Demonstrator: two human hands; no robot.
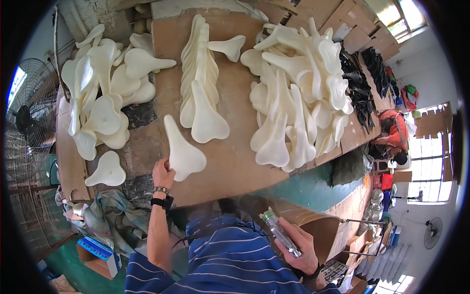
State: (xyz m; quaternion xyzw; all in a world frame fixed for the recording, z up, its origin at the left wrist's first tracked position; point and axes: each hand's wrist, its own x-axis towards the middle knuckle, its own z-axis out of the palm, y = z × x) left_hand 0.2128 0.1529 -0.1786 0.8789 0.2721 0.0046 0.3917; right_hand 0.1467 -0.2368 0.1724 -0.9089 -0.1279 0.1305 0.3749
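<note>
Left hand pinches the edge of one cream, paddle-shaped piece over the brown table; the right hand curls round one silver-and-green tool. Beyond the held piece runs one overlapping row, between a left heap and a right heap, both too tangled to count. One loose piece lies near the left heap. Markings on one blue box are too small to read.

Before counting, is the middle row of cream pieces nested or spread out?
Mostly nested: the middle row overlaps closely; one piece juts rightward.

Smooth plastic-looking pale piece, shiny metal tool, matt cardboard.
</note>
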